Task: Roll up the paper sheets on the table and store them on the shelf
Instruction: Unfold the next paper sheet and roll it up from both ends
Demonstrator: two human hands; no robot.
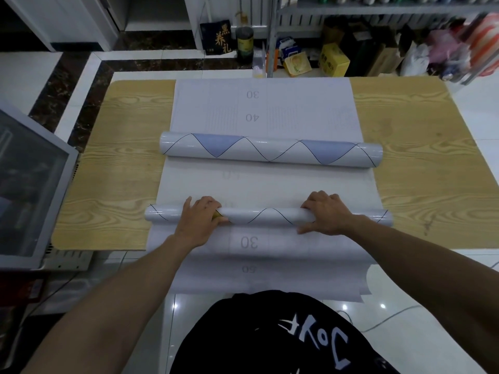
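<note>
White paper sheets (270, 182) printed with faint numbers lie flat across the wooden table (421, 163) and hang over its near edge. A thin roll (267, 215) with black wavy lines lies across the near part of the sheets. My left hand (201, 217) presses on its left part and my right hand (325, 213) on its right part, fingers curled over the tube. A thicker roll (270, 151) with blue triangles lies farther away, untouched. The metal shelf (378, 9) stands beyond the table at the upper right.
Boxes (333, 59), bags and a dark bottle (244, 41) crowd the floor under the shelf. A grey glass-topped cabinet (29, 184) stands against the table's left side. White floor tiles surround the table.
</note>
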